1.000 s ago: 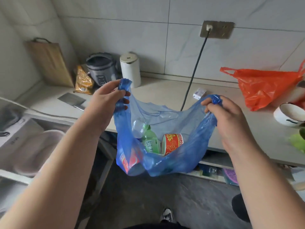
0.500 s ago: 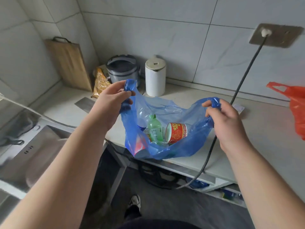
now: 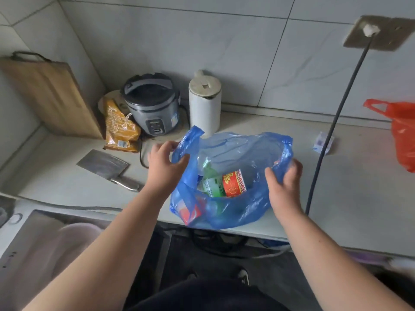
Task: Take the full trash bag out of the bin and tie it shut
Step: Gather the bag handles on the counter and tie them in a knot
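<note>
The blue trash bag (image 3: 235, 212) sits on the front edge of the counter (image 3: 67, 185) with its mouth wide open. Inside I see a green bottle (image 3: 211, 185) and a red patterned cup (image 3: 233, 182). My left hand (image 3: 166, 169) is at the bag's left side with fingers spread. Its thumb touches the plastic, and the left handle (image 3: 193, 135) stands up free above it. My right hand (image 3: 285, 182) holds the right rim, thumb in front and fingers behind. No bin is in view.
A cleaver (image 3: 105, 164) lies left of my left hand. A rice cooker (image 3: 152, 104), white kettle (image 3: 205, 104), orange snack packet (image 3: 120, 129) and cutting board (image 3: 49, 95) line the wall. A black cable (image 3: 332, 131) hangs right of the bag, an orange bag (image 3: 402, 131) beyond. The sink (image 3: 45, 243) is lower left.
The bag has come down from hanging in the air onto the counter edge. My left hand has opened and let go of its handle. My right hand has slid lower on the right rim.
</note>
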`<act>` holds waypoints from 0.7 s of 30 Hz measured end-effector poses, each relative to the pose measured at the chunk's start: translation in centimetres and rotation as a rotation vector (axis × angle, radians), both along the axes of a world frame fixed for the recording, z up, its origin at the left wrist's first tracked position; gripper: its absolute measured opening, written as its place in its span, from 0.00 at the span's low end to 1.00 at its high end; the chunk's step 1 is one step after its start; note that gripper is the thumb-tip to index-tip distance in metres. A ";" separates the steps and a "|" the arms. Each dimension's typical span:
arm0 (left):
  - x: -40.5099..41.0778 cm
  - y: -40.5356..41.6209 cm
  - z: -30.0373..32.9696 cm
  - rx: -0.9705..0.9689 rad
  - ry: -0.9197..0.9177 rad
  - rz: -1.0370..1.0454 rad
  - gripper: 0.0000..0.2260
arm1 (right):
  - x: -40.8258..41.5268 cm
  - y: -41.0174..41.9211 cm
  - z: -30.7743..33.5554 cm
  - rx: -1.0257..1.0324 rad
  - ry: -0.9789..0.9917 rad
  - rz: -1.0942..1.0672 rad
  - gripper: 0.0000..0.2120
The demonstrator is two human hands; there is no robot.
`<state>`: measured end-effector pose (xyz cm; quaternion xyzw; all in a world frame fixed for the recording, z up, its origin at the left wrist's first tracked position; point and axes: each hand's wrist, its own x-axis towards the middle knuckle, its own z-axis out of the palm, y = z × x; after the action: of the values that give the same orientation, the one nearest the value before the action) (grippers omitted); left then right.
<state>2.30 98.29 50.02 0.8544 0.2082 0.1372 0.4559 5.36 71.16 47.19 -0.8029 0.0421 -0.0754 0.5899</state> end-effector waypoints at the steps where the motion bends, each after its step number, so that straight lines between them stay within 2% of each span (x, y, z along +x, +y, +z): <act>1: 0.1 0.1 -0.8 0.010 0.027 0.012 0.11 | 0.0 0.3 -0.4 0.050 0.036 -0.021 0.21; 2: 0.1 0.1 -1.3 -0.058 0.057 0.016 0.13 | 0.2 0.6 -0.9 0.086 0.078 -0.026 0.23; 4: -0.2 -0.6 -2.4 -0.322 0.098 0.006 0.17 | 0.3 1.4 -1.5 0.131 0.169 0.008 0.23; 6: -0.5 -1.8 -3.5 -0.570 0.147 -0.033 0.18 | 0.4 2.5 -2.0 0.218 0.253 0.085 0.15; 8: -0.6 -2.9 -4.1 -0.679 0.249 -0.116 0.12 | 0.3 3.7 -2.0 0.316 0.324 0.170 0.08; 11: -0.5 -3.8 -3.6 -0.689 0.319 -0.252 0.12 | 0.3 4.9 -1.7 0.375 0.389 0.254 0.06; 16: 1.4 -4.0 -0.3 -0.537 0.156 -0.433 0.14 | 1.7 6.9 1.2 0.406 0.268 0.467 0.07; 21: 3.6 -2.5 3.0 -0.564 0.082 -0.426 0.12 | 3.6 7.1 3.3 0.437 0.150 0.409 0.06</act>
<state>5.94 95.76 53.01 0.7238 0.0731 -0.0582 0.6836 8.95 78.27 50.45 -0.6520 -0.0618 0.1151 0.7469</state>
